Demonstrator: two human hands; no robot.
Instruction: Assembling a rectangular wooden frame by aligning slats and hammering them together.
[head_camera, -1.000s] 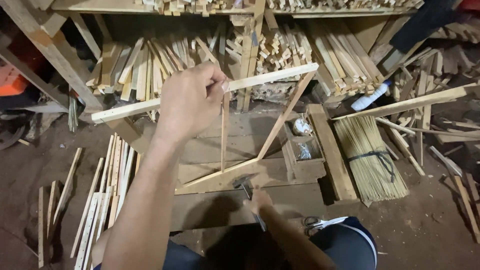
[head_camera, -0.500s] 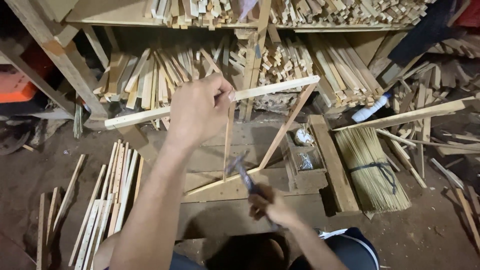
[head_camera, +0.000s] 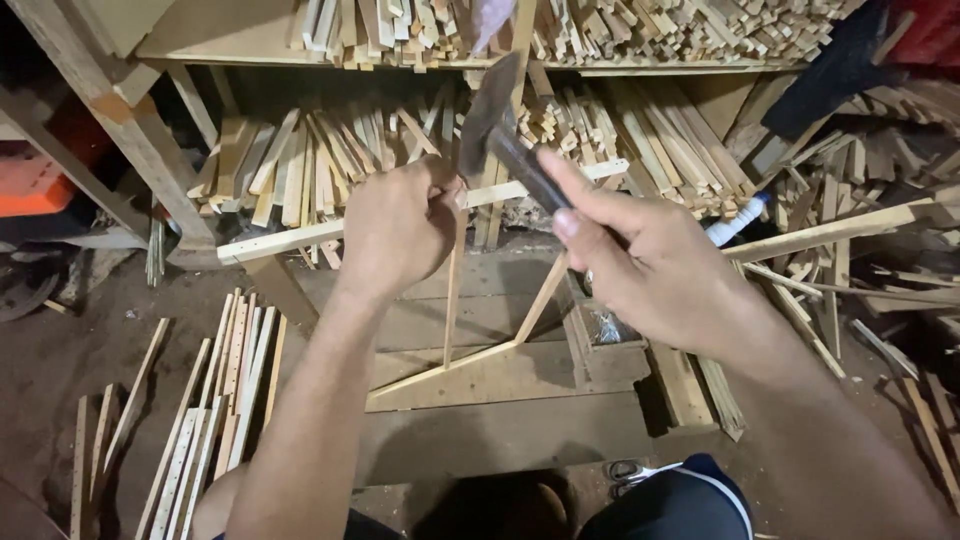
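Right hand (head_camera: 650, 265) gripping hammer (head_camera: 505, 140), now raised; left hand (head_camera: 395, 230) still clamps slat (head_camera: 300, 238).

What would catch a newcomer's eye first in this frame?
The raised hammer in the right hand, at centre, head up near the shelf edge. Just left of it, the left hand pinches the joint of a frame of thin wooden strips that stands on the low workbench. Behind, shelves of stacked wood offcuts fill the background, with more loose slats on the floor at lower left.
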